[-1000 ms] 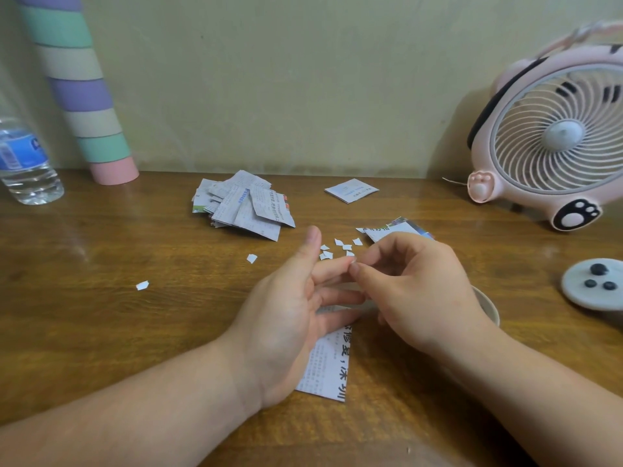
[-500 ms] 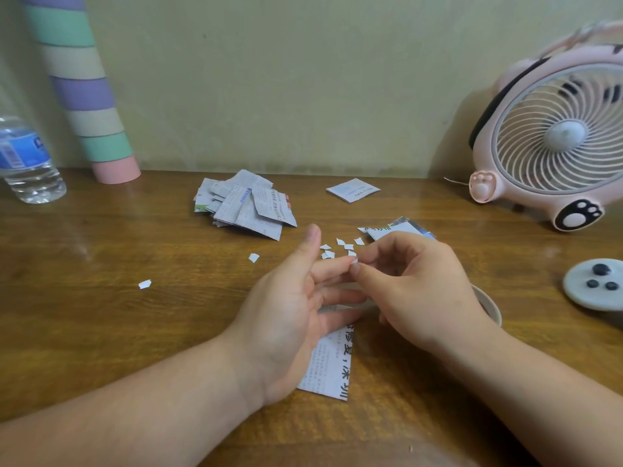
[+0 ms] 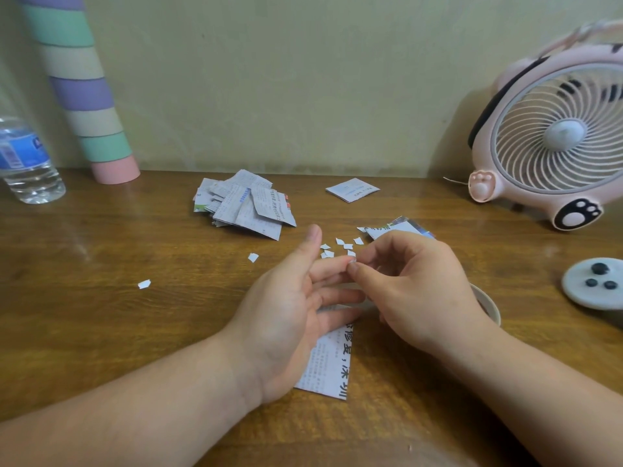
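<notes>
My left hand lies palm up over a printed paper sheet on the wooden table, its fingers straight and spread. My right hand has its thumb and forefinger pinched at the tip of the left index finger; a tiny white scrap seems to sit in that pinch. Several small torn white scraps lie just beyond the fingertips. Two more scraps lie apart to the left.
A pile of cut printed papers sits at the back centre, a single folded piece to its right, another printed piece behind my right hand. A pink fan, grey disc, cup rim, water bottle and striped tube stand around.
</notes>
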A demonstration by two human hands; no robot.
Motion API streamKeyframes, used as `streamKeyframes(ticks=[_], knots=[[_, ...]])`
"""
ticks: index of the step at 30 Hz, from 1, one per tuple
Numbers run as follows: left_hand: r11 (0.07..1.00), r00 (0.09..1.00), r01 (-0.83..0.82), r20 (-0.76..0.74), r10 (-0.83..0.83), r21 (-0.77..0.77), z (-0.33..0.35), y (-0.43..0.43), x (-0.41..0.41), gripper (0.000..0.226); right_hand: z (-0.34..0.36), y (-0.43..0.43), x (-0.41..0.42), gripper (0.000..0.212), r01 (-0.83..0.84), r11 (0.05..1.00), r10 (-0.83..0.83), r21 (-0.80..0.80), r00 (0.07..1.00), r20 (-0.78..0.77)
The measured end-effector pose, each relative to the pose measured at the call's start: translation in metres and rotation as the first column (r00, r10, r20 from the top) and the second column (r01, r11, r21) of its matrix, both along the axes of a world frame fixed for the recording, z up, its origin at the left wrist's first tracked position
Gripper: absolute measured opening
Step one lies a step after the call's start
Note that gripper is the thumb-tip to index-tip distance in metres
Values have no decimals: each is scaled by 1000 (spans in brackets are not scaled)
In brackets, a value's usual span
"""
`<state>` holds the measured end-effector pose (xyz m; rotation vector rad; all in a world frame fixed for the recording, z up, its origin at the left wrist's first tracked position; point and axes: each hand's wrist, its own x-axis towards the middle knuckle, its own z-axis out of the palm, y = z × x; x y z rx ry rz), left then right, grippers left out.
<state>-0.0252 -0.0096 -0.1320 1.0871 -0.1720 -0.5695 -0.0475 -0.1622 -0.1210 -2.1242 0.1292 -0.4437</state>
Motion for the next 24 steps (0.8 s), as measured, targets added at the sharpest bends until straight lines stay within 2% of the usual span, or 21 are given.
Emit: streamKeyframes(ticks=[9, 13, 17, 24], knots=[[1000, 1000, -25, -11, 25, 9, 3, 1, -1, 70, 2, 2, -2, 18, 15, 999, -15, -30, 1000, -11], [997, 997, -77, 30, 76, 31, 1, 1, -3, 65, 7, 2, -4, 20, 0, 988, 15, 153, 995, -97], [993, 989, -95, 123, 86, 72, 0, -2, -6, 60, 7, 2, -3, 25, -20, 923, 87, 385, 984, -157], [988, 979, -95, 192, 70, 125, 0, -3, -8, 62, 8, 2, -2, 20, -28, 873, 123, 486, 979, -165]])
